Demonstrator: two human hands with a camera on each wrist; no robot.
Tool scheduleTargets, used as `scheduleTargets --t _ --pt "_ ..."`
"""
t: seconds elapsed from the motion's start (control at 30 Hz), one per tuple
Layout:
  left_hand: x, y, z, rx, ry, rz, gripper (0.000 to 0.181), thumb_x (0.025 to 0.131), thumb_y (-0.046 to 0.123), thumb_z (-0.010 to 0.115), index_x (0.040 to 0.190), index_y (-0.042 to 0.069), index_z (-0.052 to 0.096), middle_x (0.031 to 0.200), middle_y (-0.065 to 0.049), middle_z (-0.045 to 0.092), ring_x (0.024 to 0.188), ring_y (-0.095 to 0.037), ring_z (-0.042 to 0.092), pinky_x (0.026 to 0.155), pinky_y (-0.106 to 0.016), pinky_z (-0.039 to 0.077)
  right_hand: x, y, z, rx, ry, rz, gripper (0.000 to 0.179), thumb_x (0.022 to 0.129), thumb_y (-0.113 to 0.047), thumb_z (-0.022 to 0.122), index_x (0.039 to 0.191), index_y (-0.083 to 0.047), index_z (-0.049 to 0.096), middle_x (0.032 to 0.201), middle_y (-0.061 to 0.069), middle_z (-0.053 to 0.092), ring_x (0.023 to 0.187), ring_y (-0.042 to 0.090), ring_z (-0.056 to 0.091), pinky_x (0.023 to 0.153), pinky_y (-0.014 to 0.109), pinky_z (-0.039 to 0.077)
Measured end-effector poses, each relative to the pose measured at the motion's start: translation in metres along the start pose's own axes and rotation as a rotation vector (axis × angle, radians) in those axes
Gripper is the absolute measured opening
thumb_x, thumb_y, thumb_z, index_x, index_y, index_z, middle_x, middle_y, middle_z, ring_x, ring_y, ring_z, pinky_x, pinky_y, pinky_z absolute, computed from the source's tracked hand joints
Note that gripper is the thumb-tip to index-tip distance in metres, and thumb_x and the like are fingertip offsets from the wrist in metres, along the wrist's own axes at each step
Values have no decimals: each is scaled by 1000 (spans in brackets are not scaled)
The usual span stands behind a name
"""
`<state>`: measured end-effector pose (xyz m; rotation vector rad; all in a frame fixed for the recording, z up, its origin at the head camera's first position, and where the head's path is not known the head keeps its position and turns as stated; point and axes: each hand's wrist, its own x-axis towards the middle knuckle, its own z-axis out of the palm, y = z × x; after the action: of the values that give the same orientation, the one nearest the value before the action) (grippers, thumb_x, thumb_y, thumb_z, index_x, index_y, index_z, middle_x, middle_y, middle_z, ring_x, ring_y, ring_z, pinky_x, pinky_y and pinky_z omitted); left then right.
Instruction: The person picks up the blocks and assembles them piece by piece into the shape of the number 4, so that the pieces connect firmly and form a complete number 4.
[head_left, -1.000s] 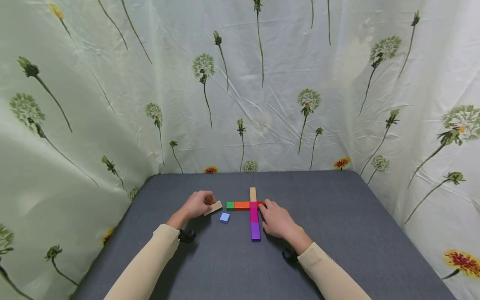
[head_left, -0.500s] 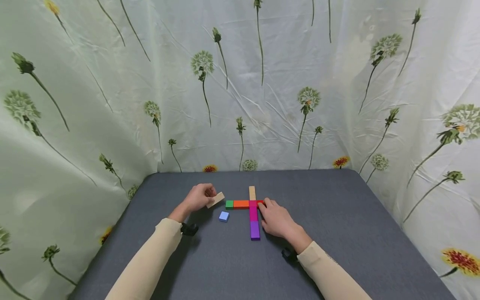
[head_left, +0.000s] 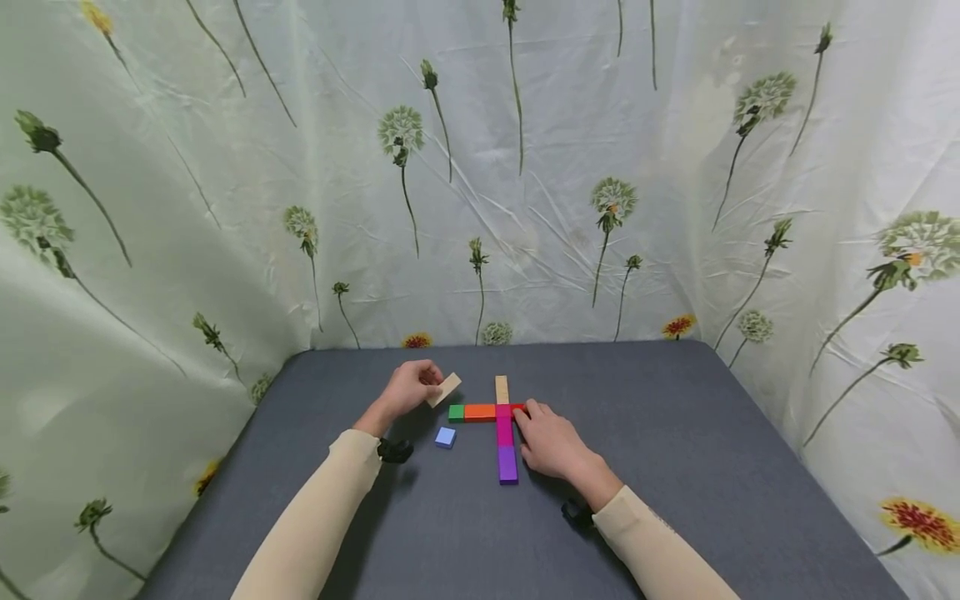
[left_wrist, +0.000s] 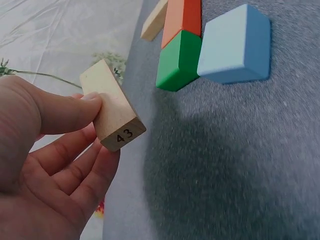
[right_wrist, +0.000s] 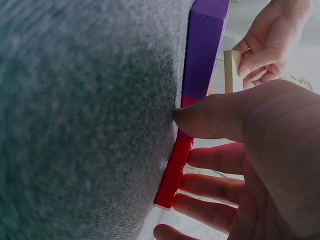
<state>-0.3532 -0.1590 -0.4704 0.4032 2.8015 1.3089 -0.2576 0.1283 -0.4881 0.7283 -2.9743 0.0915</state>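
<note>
My left hand (head_left: pixel 410 385) pinches a plain wooden block (left_wrist: pixel 112 105) between thumb and fingers, tilted above the table. The number 43 is printed on its end. My right hand (head_left: pixel 551 437) rests at the right arm of a cross of blocks, its fingertips touching a red block (right_wrist: pixel 175 172). The thumb lies by the pink block (head_left: pixel 505 429). A purple block (head_left: pixel 507 465) forms the cross's near end, another wooden block (head_left: pixel 502 388) its far end. Leftward run an orange block (head_left: pixel 480 412) and a green block (head_left: pixel 457 413).
A light blue block (head_left: pixel 446 437) lies by itself just in front of the green one. The dark grey table (head_left: pixel 652 533) ends at a flower-print curtain (head_left: pixel 555 250), which also hangs along both sides.
My left hand has lifted the wooden block and carried it right and away from me, toward the cross's upper left. My right hand stays at the red block.
</note>
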Motion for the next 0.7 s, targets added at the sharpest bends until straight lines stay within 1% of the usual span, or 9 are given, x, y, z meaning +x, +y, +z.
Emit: scheduleTargets --t 0.13,0.23,0.4,0.57,0.7 --pt "8 0 6 -17 7 -17 12 87 1 75 96 8 70 93 -6 68 85 -21 63 70 -35 53 1 0 0 0 1 1 55 94 -27 69 142 -4 56 119 12 54 111 25 55 79 41 56" --pt "13 2 10 -26 14 -41 12 87 2 76 96 8 70 92 -6 69 85 -21 63 71 -35 53 1 1 0 -1 6 -2 54 94 -26 69 141 -4 56 118 12 55 110 25 55 78 41 56" --pt "19 1 17 -32 22 -65 11 87 2 76 94 7 70 90 -6 69 82 -21 62 70 -34 52 1 1 0 -2 6 -4 54 94 -26 69 141 -4 56 118 12 54 111 25 55 79 41 55" --pt "21 -3 22 -17 21 -86 9 87 3 76 91 8 70 88 -5 67 80 -20 60 70 -34 50 0 0 2 -8 5 -12 55 93 -27 70 141 -3 57 119 12 54 112 25 55 79 41 56" --pt "19 -4 24 13 14 -91 5 89 5 75 93 8 72 89 -5 68 81 -20 61 71 -36 51 0 0 1 -14 14 -11 55 93 -27 70 141 -4 57 119 12 54 113 25 56 78 41 56"
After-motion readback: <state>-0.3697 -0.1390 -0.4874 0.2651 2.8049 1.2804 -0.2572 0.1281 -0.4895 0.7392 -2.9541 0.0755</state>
